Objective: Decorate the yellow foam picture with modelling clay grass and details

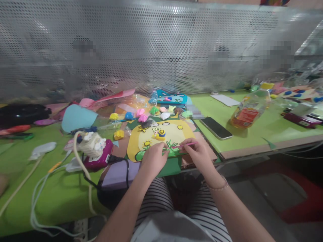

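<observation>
Here's the yellow board on the green surface, and plenty is already in place! A blue-and-yellow snail sits mid-board, a sun at its lower left, outlined clouds along the far edge. The action is on the near edge: the right hand pinches a pink stick, its tip at the green plant. Left hand low on the board, fingers beside those leaves; whether they hold anything, I can't tell. Looks well advanced, I'd judge, with the plant the part in progress. Clay packets wait beyond the board; how much remains isn't clear.
</observation>
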Motion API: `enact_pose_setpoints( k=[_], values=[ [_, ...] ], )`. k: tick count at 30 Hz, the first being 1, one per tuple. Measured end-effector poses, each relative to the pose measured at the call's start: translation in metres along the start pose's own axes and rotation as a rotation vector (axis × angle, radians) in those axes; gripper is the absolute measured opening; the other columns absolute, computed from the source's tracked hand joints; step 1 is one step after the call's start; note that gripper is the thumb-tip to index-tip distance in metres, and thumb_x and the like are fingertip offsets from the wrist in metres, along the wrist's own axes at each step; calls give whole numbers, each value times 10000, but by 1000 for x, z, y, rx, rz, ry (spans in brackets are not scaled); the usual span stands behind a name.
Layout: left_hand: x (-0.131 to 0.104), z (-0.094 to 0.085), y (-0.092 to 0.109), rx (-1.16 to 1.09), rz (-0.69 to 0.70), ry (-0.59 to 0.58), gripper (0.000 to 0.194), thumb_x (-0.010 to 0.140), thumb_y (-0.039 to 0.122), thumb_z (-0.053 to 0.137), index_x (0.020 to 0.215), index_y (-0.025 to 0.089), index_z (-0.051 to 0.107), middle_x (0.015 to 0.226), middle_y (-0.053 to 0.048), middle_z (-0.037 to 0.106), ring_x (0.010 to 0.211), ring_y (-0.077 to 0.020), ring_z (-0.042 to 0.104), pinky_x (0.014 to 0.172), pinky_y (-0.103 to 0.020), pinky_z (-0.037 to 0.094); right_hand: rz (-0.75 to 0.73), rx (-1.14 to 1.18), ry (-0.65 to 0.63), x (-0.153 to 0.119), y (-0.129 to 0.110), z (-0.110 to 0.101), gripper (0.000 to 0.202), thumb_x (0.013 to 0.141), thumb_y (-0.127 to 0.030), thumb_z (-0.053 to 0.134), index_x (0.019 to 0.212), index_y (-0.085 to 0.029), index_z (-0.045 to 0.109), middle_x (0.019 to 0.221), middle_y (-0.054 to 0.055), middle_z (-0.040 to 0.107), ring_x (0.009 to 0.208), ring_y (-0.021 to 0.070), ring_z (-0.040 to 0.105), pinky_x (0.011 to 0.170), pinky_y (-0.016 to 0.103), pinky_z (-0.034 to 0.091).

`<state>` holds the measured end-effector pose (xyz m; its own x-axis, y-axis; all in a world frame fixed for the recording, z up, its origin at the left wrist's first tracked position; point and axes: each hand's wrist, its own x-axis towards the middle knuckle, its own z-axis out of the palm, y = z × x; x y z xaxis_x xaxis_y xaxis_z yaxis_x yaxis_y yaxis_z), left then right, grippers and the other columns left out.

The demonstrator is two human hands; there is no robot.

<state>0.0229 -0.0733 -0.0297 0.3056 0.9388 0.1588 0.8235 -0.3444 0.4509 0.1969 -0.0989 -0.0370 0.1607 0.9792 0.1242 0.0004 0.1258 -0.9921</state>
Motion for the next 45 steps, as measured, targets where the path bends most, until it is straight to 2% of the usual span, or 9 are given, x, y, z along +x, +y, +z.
enact_pose_setpoints(
  k=[9, 20, 26, 33, 37, 41, 45],
  values=[
    [0, -4, 3, -9, -5, 7, 131, 836, 258, 591, 954, 230, 642, 897, -39, 703, 836, -225, 650, 653, -280, 422, -16, -31, -38, -1, 0, -1, 132, 738, -312, 636, 767, -185, 611, 728, 31, 666, 698, 170, 643, 688, 321, 525],
    [11, 1, 5, -48, -6, 7, 177, 830, 226, 603, 994, 205, 665, 943, -62, 717, 888, -229, 654, 754, -298, 455, -35, -11, -49, 2, 7, -1, 100, 755, -287, 630, 776, -191, 608, 740, 20, 661, 701, 163, 637, 685, 308, 522],
    [11, -2, 8, -82, 11, -8, 126, 830, 190, 596, 927, 208, 675, 922, -48, 717, 861, -215, 650, 736, -287, 445, -33, -16, -44, 1, 6, -1, 117, 748, -303, 635, 780, -194, 603, 733, 20, 662, 708, 172, 643, 694, 319, 531],
    [10, -2, 8, -151, 22, 9, 100, 815, 175, 588, 825, 218, 678, 806, -31, 693, 758, -201, 627, 689, -281, 412, -49, -29, -37, 0, 6, -2, 134, 762, -329, 621, 781, -200, 592, 741, 22, 662, 722, 175, 653, 700, 325, 541],
    [10, -1, 7, -227, 5, 45, 89, 791, 174, 602, 786, 219, 679, 648, -3, 607, 630, -172, 555, 626, -264, 364, -49, -17, -20, -2, 7, -4, 141, 769, -337, 618, 785, -200, 586, 752, 25, 663, 737, 180, 661, 705, 329, 547],
    [9, -3, 3, -368, -34, 77, 75, 779, 204, 601, 733, 213, 659, 493, 52, 398, 491, -128, 391, 538, -246, 279, -62, 8, -1, -2, 6, -5, 161, 772, -360, 627, 777, -205, 586, 791, 33, 659, 781, 192, 663, 727, 340, 552],
    [8, -11, -4, -545, -84, 132, 105, 767, 281, 604, 732, 196, 654, 480, 77, 228, 461, -101, 256, 499, -238, 192, -61, 37, 12, -2, 5, -5, 193, 759, -384, 644, 771, -204, 577, 770, 29, 650, 766, 190, 658, 715, 338, 552]
  ],
)
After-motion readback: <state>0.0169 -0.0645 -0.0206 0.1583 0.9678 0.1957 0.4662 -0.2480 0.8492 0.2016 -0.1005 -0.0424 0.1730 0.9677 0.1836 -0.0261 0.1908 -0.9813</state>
